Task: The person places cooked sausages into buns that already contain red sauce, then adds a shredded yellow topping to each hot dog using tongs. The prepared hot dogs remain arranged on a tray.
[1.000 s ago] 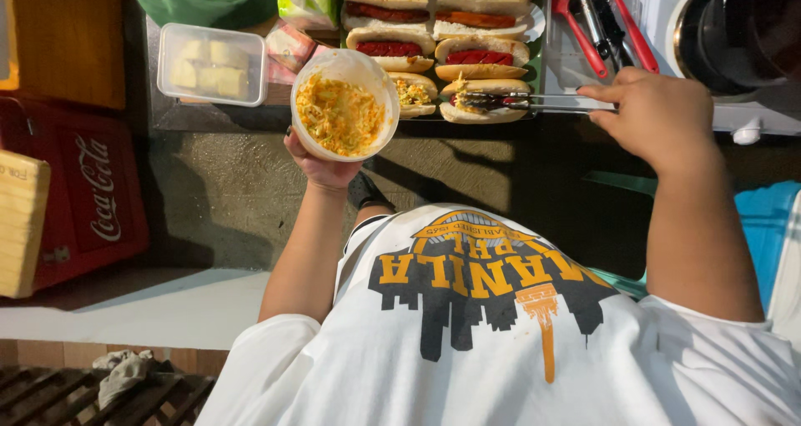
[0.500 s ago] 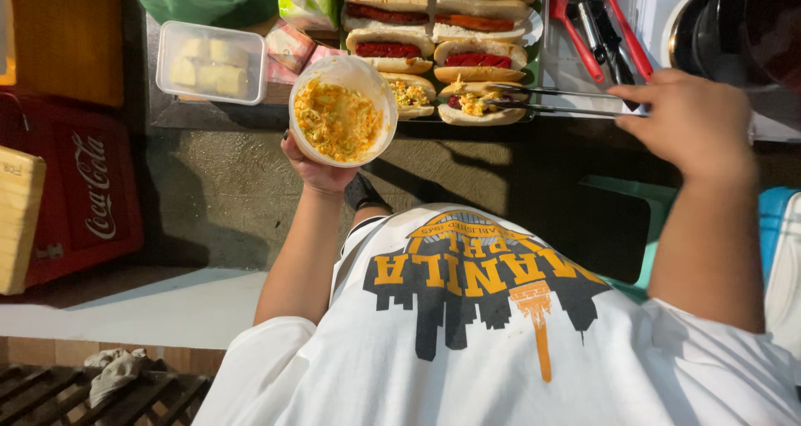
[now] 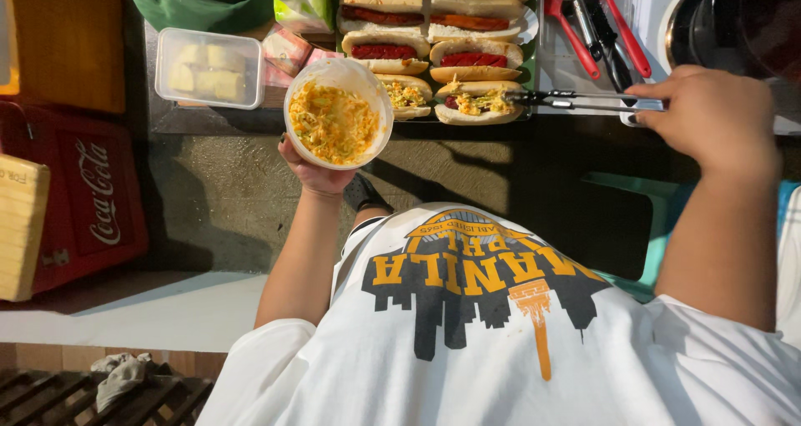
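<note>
**Hot dog stall counter, seen from above**

A dim stall counter runs across the top of the head view, with a red cooler to the left and a pale ledge below it. On the counter stand a clear lidded box of pale cubes, a tray of filled hot dog buns, and red-handled utensils to the tray's right.

The left hand cups a round white tub from beneath, fingers wrapped around its base; the tub is full of yellow shredded slaw and is held just in front of the tray. The right hand is closed around the handle end of metal tongs, whose tips rest at the nearest bun, already topped with slaw.

The tub looks light and thin-walled, likely to flex if squeezed, so a grip under the base seems safest. The slaw is loose and wet-looking and would spill or drip easily. The tongs are stiff and slim, best held well back.

The right fingers are hidden under the back of the hand. The far buns are cut off by the frame, and the dark pot at top right is hard to make out.
</note>
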